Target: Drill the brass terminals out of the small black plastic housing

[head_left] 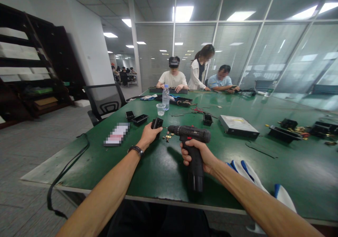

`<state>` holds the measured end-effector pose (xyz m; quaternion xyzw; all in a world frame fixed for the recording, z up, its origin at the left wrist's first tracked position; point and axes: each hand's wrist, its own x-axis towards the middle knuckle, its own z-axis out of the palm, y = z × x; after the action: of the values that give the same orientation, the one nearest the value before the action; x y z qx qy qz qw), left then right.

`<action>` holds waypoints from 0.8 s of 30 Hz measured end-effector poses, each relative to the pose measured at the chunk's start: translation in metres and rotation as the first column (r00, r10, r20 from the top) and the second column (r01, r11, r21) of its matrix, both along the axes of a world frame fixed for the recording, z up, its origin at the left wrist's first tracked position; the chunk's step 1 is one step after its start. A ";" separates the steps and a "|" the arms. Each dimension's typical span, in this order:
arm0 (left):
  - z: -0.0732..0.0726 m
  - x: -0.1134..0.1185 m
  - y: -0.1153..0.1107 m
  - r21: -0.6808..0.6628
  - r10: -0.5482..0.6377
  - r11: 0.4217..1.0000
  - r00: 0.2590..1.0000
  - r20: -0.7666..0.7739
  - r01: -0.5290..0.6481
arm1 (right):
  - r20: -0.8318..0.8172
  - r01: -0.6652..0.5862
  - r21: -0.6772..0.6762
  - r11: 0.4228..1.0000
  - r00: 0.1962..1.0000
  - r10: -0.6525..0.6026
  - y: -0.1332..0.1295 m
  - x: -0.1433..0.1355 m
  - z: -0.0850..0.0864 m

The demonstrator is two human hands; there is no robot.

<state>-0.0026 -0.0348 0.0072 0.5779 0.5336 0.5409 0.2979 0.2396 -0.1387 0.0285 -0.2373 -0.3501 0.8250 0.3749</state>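
Note:
My right hand (196, 154) is wrapped round the grip of a black cordless drill (194, 135), which points left. In my left hand (149, 135) is a small black plastic part (157, 123), shaped like a socket box, standing on or just above the green table. The drill's bit reaches toward the right side of that part; whether it touches a screw I cannot tell. Below the drill's chuck lie several small brass-coloured metal pieces (167, 137). Two more black plastic housings, an open tray-like one (139, 119) and a smaller one (130, 115), lie beyond my left hand.
A phone (116, 134) lies left of my hands. Beyond them stand a clear cup (160, 109) and a water bottle (166, 98). To the right are a disc drive (239, 126), black housings (283, 134) and white-blue gloves (248, 173). Several people are across the table (298, 170).

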 end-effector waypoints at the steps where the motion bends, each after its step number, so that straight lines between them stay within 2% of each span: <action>1: 0.000 0.000 0.000 0.000 -0.001 1.000 1.000 0.008 0.001 | -0.002 -0.001 0.001 1.000 1.000 0.001 0.000 0.000 0.000; 13: -0.007 -0.002 0.006 0.016 -0.006 1.000 1.000 0.010 0.005 | 0.000 -0.006 -0.002 1.000 1.000 0.006 0.003 0.001 -0.003; 24: -0.004 -0.002 0.004 -0.008 0.005 1.000 0.999 -0.031 -0.006 | -0.003 -0.002 -0.003 1.000 1.000 0.002 0.000 0.000 -0.001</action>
<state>-0.0045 -0.0307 0.0036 0.5836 0.5419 0.5306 0.2903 0.2394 -0.1383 0.0272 -0.2361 -0.3485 0.8264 0.3740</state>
